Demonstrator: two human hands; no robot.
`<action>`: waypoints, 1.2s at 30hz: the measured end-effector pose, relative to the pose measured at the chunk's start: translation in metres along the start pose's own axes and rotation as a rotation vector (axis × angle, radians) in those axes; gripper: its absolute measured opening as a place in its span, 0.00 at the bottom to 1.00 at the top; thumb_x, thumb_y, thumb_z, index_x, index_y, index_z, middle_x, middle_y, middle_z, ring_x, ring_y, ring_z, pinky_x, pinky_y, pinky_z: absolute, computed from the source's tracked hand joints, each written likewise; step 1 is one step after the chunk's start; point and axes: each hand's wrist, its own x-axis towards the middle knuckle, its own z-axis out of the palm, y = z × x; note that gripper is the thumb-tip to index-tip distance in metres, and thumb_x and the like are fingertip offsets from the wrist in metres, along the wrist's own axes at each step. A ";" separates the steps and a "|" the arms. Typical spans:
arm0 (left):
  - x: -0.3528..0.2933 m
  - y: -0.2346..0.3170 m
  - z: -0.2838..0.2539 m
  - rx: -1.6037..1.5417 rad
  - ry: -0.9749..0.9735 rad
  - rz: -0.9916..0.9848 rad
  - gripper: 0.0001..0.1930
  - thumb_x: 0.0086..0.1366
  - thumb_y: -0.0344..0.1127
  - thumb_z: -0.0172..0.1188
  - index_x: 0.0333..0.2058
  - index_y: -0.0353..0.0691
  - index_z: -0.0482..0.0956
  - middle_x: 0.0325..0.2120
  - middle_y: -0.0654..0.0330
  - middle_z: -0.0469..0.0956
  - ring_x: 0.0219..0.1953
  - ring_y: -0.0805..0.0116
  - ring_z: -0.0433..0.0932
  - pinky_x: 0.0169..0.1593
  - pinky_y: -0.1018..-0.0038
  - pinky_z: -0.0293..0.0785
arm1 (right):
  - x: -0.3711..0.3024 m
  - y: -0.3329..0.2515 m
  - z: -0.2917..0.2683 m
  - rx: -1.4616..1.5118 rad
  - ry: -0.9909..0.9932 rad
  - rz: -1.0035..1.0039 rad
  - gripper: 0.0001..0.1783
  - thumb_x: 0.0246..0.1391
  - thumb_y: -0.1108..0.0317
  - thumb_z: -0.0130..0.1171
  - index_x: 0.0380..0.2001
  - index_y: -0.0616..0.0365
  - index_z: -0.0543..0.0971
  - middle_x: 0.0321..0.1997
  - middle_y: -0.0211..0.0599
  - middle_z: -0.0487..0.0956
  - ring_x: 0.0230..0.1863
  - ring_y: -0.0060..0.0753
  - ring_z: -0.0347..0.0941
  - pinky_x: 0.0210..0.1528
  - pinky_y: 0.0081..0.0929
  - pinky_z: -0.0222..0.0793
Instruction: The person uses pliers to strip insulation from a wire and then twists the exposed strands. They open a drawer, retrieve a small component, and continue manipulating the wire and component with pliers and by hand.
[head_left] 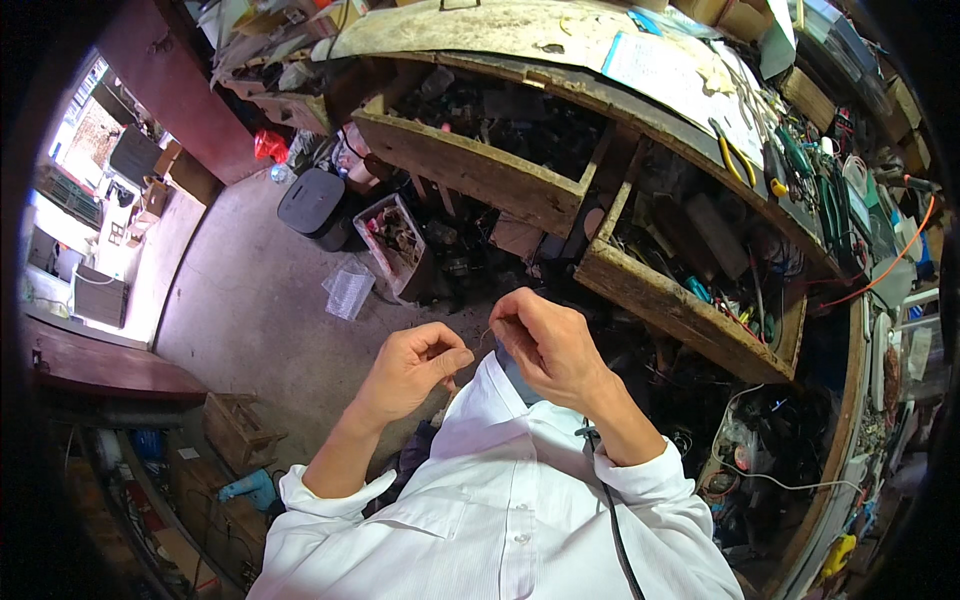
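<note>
We see one white paper [640, 75] with a blue edge at the upper right, but its writing is too small to read. In the middle, our right hand [545, 345] pinches one thin, bendy strand [485, 335]. Our left hand [410, 372] curls its fingers close beside it; we cannot tell if they grip it. Above, two rough wooden drawers [475, 177] stand open. One smooth, dark bin [312, 203] is left of them.
</note>
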 end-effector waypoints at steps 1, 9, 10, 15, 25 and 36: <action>0.000 0.002 0.003 0.061 0.059 0.031 0.06 0.70 0.31 0.66 0.38 0.33 0.82 0.29 0.63 0.81 0.28 0.78 0.79 0.34 0.77 0.80 | 0.000 -0.001 -0.001 0.017 -0.058 0.035 0.09 0.61 0.73 0.63 0.43 0.60 0.78 0.31 0.46 0.81 0.29 0.46 0.80 0.30 0.38 0.73; -0.005 0.018 0.016 0.523 0.348 0.342 0.07 0.61 0.25 0.71 0.35 0.31 0.83 0.29 0.58 0.84 0.30 0.72 0.83 0.35 0.75 0.78 | 0.006 -0.006 0.001 -0.069 -0.142 -0.035 0.07 0.62 0.68 0.64 0.38 0.61 0.81 0.32 0.45 0.81 0.29 0.50 0.78 0.31 0.40 0.73; -0.006 0.019 0.018 0.530 0.361 0.361 0.07 0.61 0.25 0.72 0.35 0.31 0.83 0.30 0.57 0.84 0.30 0.72 0.83 0.35 0.75 0.78 | 0.005 -0.002 0.004 -0.065 -0.116 -0.057 0.07 0.62 0.68 0.64 0.37 0.62 0.81 0.31 0.45 0.81 0.29 0.49 0.78 0.31 0.40 0.73; -0.007 0.012 0.022 0.347 0.383 0.390 0.08 0.64 0.27 0.71 0.38 0.29 0.82 0.30 0.57 0.84 0.31 0.70 0.84 0.37 0.74 0.81 | 0.002 0.001 0.013 0.356 -0.151 0.176 0.06 0.61 0.73 0.65 0.38 0.64 0.80 0.29 0.45 0.81 0.27 0.46 0.79 0.30 0.34 0.73; -0.002 -0.010 0.010 -0.690 -0.073 0.035 0.13 0.76 0.37 0.60 0.41 0.29 0.80 0.29 0.54 0.82 0.26 0.66 0.82 0.35 0.62 0.88 | 0.004 0.000 0.006 0.130 -0.021 -0.081 0.08 0.56 0.81 0.65 0.39 0.63 0.78 0.31 0.44 0.81 0.29 0.45 0.81 0.30 0.34 0.75; 0.002 -0.007 0.001 -0.542 -0.110 -0.086 0.12 0.77 0.38 0.58 0.40 0.34 0.77 0.26 0.62 0.76 0.25 0.75 0.75 0.35 0.67 0.87 | 0.004 -0.012 -0.003 -0.020 -0.048 -0.200 0.12 0.51 0.80 0.66 0.39 0.60 0.77 0.34 0.42 0.80 0.32 0.47 0.80 0.30 0.37 0.75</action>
